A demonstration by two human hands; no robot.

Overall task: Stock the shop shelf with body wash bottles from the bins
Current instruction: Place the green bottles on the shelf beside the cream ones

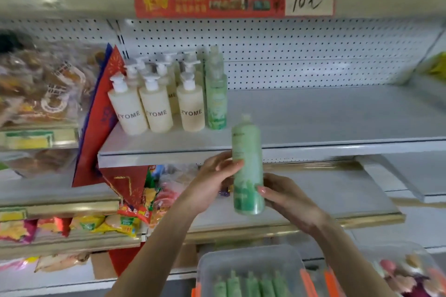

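Green bottle [247, 166] upright, shelf [337, 113] at twelve o'clock!
Both grips closed round it, left hand [212, 181] high, right hand [284, 195] low: stiff, slick-looking plastic (probably weighty), so mid-body suits.

Retail shop, stocked aisle. White metal shelving with perforated back panel [325, 113], 12 o'clock. Red paper price strip with handwritten "10" tag [231, 3] on upper shelf edge, 12 o'clock. Cream pump bottles lettered "ZYOME" [156, 108] faced in rows, 10 o'clock. Bright bagged snacks [96, 224], 8 o'clock. Clear plastic bin of green bottles [241, 257], 6 o'clock.
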